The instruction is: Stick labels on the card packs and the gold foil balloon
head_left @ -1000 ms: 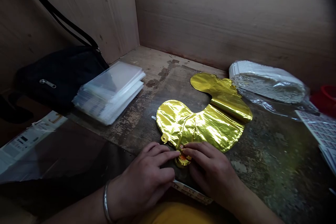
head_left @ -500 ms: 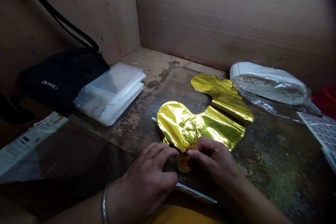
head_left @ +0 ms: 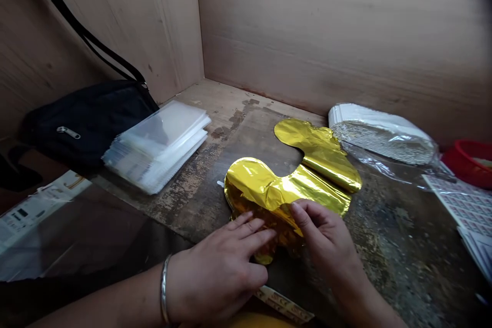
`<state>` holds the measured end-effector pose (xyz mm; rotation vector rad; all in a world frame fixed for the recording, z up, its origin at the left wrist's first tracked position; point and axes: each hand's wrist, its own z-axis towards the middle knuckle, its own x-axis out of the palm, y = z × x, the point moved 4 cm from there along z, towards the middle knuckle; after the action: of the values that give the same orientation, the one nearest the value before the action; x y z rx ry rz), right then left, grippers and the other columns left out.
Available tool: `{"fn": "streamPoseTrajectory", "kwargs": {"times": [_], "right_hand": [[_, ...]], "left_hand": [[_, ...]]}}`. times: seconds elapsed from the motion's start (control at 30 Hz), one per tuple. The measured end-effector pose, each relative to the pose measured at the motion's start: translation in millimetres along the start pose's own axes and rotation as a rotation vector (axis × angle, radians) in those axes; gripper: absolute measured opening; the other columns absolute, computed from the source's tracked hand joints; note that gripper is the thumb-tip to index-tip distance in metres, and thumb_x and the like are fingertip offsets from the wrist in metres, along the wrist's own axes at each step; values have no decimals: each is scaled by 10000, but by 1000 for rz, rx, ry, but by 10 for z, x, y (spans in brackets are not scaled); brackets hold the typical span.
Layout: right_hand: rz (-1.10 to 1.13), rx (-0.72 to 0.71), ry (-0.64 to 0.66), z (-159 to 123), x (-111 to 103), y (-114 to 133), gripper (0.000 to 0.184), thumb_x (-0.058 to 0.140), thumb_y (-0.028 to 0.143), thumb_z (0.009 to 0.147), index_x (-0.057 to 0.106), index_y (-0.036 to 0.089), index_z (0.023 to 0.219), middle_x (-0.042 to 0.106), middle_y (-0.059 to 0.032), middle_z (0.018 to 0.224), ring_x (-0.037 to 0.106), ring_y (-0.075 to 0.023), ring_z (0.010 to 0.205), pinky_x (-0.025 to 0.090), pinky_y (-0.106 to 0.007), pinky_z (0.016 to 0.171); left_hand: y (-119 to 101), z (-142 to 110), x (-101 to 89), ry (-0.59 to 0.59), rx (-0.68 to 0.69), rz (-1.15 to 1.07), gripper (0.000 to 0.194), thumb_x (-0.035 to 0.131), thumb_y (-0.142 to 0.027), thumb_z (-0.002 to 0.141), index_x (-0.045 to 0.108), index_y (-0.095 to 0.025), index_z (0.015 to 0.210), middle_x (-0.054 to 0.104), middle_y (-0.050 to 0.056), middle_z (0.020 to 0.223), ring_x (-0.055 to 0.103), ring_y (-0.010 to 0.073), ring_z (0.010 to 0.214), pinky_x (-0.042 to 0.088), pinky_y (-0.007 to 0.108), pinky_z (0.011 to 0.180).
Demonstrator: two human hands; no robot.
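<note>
Gold foil balloon (head_left: 255, 184) lay flat on the worn wooden tabletop (head_left: 246, 125), straight ahead of the person, its long axis running roughly left to right and its near part crumpled beneath both hands. The left hand (head_left: 215, 274) was spread on the foil, its fingers (head_left: 255, 230) apart and pressing flat. Just to the right, the right hand (head_left: 326, 246) had its fingers (head_left: 303, 210) drawn together at the foil's near edge – clamped or merely resting, I could not tell. A second gold foil shape (head_left: 319, 154) lay just beyond, apparently touching. Bare tabletop opened to the right, short of a plastic-wrapped silver stack (head_left: 382, 136); to the left sat clear plastic sleeves (head_left: 157, 146) beside a black zip bag (head_left: 84, 123), and a printed strip (head_left: 282, 305) poked out below.
</note>
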<state>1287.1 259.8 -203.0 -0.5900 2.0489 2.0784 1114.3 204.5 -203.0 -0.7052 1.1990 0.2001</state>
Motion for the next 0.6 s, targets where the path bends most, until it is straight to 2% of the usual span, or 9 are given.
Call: {"fn": "streamPoseTrajectory", "kwargs": {"times": [0.1, 0.13, 0.2, 0.27, 0.33, 0.4, 0.5, 0.57, 0.6], "right_hand": [[-97, -189, 32, -56, 17, 9, 154, 602, 346, 849, 639, 198, 862, 674, -50, 871, 618, -187, 804, 517, -291, 726], [-165, -267, 75, -90, 36, 5, 200, 642, 297, 811, 641, 204, 988, 679, -71, 1005, 623, -216, 934, 522, -328, 820], [-336, -389, 152, -169, 68, -19, 475, 663, 182, 750, 571, 215, 1215, 617, -97, 1234, 541, -261, 1164, 462, -413, 983], [-453, -445, 165, -206, 50, -43, 450, 583, 104, 769, 592, 220, 1204, 615, -89, 1256, 505, -258, 1214, 436, -438, 1015], [-469, -414, 142, -122, -44, -49, 306, 497, 97, 825, 669, 217, 1047, 680, -72, 1113, 583, -229, 1091, 498, -388, 919], [-473, -283, 87, 136, -245, -56, 231, 483, 150, 862, 703, 206, 908, 712, -50, 923, 646, -199, 885, 538, -323, 761], [-562, -65, -87, 779, -750, -78, 190, 543, 260, 868, 699, 162, 820, 692, -30, 715, 624, -169, 610, 504, -282, 552], [-638, 5, -260, 1246, -1143, -100, 201, 566, 292, 878, 672, 130, 824, 674, -44, 727, 618, -166, 622, 505, -296, 569], [-680, 29, -343, 1452, -1322, -115, 175, 590, 287, 875, 659, 127, 861, 676, -47, 804, 628, -162, 697, 520, -312, 641]], "left_hand": [[29, 44, -39, 27, -35, -21, 131, 571, -288, 857, 602, -209, 758, 601, 67, 1153, 544, 262, 1102, 367, 468, 1027], [36, 56, -58, 38, -50, -39, 132, 576, -286, 851, 597, -212, 743, 615, 53, 1032, 568, 235, 998, 420, 431, 951], [46, 72, -92, 45, -70, -78, 133, 589, -283, 838, 589, -219, 722, 594, 26, 881, 565, 200, 868, 457, 366, 838], [73, 73, -94, 23, -86, -96, 140, 606, -288, 829, 585, -224, 707, 595, 17, 869, 567, 193, 863, 449, 366, 863], [114, 60, -29, -16, -51, -74, 125, 622, -304, 824, 595, -231, 726, 632, 29, 980, 579, 220, 964, 413, 412, 955], [168, 41, 97, -81, 36, -12, 85, 625, -316, 829, 615, -243, 787, 618, 53, 1198, 537, 271, 1141, 353, 466, 1031], [273, 11, 289, -215, 117, 86, 47, 631, -300, 841, 625, -254, 831, 514, 51, 1394, 439, 298, 1295, 267, 514, 1098], [311, 6, 327, -253, 127, 101, 50, 656, -301, 826, 635, -263, 850, 504, 50, 1410, 434, 296, 1309, 251, 515, 1116], [307, 11, 304, -247, 134, 89, 78, 670, -312, 813, 642, -270, 873, 518, 52, 1398, 444, 295, 1304, 267, 508, 1114]]}}
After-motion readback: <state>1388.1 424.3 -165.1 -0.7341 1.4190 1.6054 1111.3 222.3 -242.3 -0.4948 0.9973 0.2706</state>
